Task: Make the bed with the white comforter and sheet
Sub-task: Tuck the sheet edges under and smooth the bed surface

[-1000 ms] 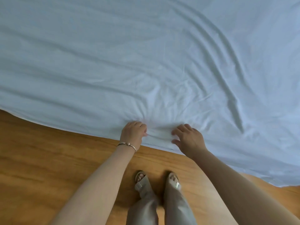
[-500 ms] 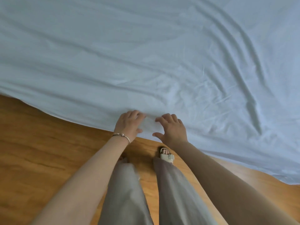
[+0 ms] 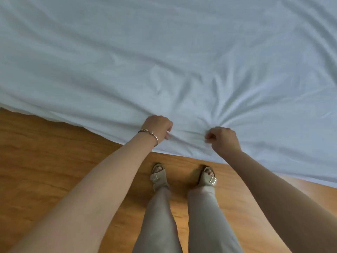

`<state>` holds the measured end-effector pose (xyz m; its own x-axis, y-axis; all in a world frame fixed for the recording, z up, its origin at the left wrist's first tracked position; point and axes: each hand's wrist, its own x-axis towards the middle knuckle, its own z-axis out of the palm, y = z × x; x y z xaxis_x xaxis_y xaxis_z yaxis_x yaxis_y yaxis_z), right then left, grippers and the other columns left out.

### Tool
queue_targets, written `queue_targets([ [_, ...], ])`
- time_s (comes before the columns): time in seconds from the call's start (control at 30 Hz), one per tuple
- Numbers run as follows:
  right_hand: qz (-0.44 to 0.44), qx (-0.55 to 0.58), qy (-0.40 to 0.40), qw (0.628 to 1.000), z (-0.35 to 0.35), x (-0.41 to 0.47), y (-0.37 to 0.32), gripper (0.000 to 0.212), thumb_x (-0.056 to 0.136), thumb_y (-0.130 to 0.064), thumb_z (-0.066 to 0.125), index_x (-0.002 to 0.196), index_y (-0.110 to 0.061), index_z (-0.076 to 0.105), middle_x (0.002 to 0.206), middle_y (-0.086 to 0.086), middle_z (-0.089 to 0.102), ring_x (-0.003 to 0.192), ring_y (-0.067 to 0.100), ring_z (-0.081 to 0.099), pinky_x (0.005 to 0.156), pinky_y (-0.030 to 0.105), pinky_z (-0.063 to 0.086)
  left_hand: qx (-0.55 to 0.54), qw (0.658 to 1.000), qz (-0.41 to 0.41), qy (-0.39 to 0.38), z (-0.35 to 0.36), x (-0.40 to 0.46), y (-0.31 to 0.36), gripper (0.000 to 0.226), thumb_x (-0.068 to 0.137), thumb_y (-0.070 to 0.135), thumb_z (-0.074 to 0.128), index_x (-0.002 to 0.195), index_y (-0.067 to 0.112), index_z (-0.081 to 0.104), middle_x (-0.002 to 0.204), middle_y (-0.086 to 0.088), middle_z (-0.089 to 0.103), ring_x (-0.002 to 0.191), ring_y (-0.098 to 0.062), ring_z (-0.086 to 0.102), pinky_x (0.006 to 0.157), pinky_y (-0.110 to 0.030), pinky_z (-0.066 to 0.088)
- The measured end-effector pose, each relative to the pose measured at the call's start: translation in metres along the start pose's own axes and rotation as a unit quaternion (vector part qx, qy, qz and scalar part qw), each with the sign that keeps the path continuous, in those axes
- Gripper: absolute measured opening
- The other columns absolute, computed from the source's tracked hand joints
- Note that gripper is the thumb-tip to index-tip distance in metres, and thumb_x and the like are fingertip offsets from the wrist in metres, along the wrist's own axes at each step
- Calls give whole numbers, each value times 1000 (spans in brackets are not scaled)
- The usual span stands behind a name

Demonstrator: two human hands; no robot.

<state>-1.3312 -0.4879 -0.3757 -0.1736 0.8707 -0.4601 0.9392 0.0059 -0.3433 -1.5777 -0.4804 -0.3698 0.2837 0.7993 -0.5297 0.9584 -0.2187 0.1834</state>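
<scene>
Wooden floor [image 3: 54, 161] ran across the lower part of the view, warm orange-brown planks. White sheet [image 3: 164, 61] filled everything beyond the floor, its near edge hanging over the floor in a slanted line, lower toward the right. Left hand [image 3: 157, 128] sat at that near edge of the sheet, fingers curled into a fist with a fold of the fabric pinched in it; a thin bracelet [image 3: 148, 133] circled its wrist. Right hand [image 3: 223, 139] was just beside it at the same edge, also fisted, fingers curled round a bunch of sheet. Creases fanned out across the sheet from the right hand's grip, with shorter ones by the left hand. Sheet between the two hands was rumpled. Long diagonal folds ran through the sheet far to the right of the hands. Below the sheet edge, two feet in beige buckled sandals [image 3: 158, 177] stood on the floor, legs in grey-beige trousers [image 3: 158, 216]. Comforter could not be told apart from the sheet.
</scene>
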Motion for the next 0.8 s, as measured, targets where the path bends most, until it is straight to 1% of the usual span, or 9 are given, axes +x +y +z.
queue_targets([
  [0.13, 17, 7, -29, 999, 2, -14, -7, 24, 75, 3, 67, 71, -21, 69, 82, -3, 71, 84, 23, 65, 72, 28, 45, -16, 999, 24, -19, 6, -20, -2, 10, 90, 29, 64, 96, 23, 68, 106, 3, 69, 99, -21, 62, 75, -28, 40],
  [0.2, 28, 17, -33, 999, -3, -13, -10, 32, 75, 1, 67, 65, -29, 64, 76, -9, 69, 80, 20, 64, 70, 29, 48, -40, 999, 29, 12, -1, -23, -6, 15, 91, 34, 61, 97, 22, 70, 106, 5, 69, 99, -17, 62, 73, -25, 38],
  [0.3, 38, 31, -24, 999, -9, -21, -8, 26, 77, 0, 70, 69, -25, 68, 69, -16, 60, 74, 14, 59, 65, 24, 42, -58, 995, 52, 58, -12, -30, -11, 21, 94, 37, 57, 98, 23, 72, 105, 9, 68, 99, -12, 61, 70, -24, 36],
  [0.43, 47, -11, -88, 995, -3, -23, -14, 35, 79, 1, 64, 65, -29, 54, 75, -12, 58, 81, 17, 60, 59, 22, 37, -46, 996, 66, -25, -12, -37, -5, 16, 93, 31, 58, 95, 24, 72, 104, 8, 68, 96, -16, 62, 74, -26, 42],
  [0.5, 52, -19, -88, 995, 1, -16, -28, 23, 84, -4, 62, 73, -23, 58, 84, -8, 57, 89, 17, 58, 61, 24, 39, -63, 996, 53, -31, -6, -39, -12, 17, 94, 31, 56, 100, 24, 70, 106, 7, 66, 101, -16, 60, 75, -26, 42],
  [0.57, 31, 16, -44, 998, 5, -11, -51, 6, 88, -26, 66, 85, -22, 65, 93, -9, 58, 96, 11, 53, 68, 27, 41, -105, 994, 24, 18, -4, -43, -35, 26, 92, 36, 59, 115, 25, 63, 117, 8, 59, 113, -14, 52, 83, -26, 40],
  [0.67, -58, 53, -52, 996, 18, -6, -101, 37, 79, -49, 73, 107, -27, 67, 109, -10, 56, 108, 8, 45, 80, 27, 42, -62, 998, 26, 13, -3, -61, -89, 41, 87, 37, 66, 125, 26, 55, 124, 8, 50, 119, -14, 45, 95, -26, 34],
  [0.73, -110, 26, -80, 990, 32, 1, -143, 45, 77, -49, 74, 117, -30, 64, 119, -9, 55, 116, 12, 44, 85, 27, 38, -7, 999, 27, 24, -5, -78, -133, 39, 81, 31, 73, 117, 25, 60, 117, 7, 56, 112, -16, 51, 91, -27, 37],
  [0.8, -129, 8, -63, 990, 49, 11, -186, 44, 81, -43, 72, 121, -29, 62, 124, -7, 55, 121, 16, 44, 91, 28, 37, 15, 995, 27, 94, -6, -92, -181, 39, 59, 21, 90, 93, 21, 69, 94, 5, 65, 89, -19, 62, 74, -29, 47],
])
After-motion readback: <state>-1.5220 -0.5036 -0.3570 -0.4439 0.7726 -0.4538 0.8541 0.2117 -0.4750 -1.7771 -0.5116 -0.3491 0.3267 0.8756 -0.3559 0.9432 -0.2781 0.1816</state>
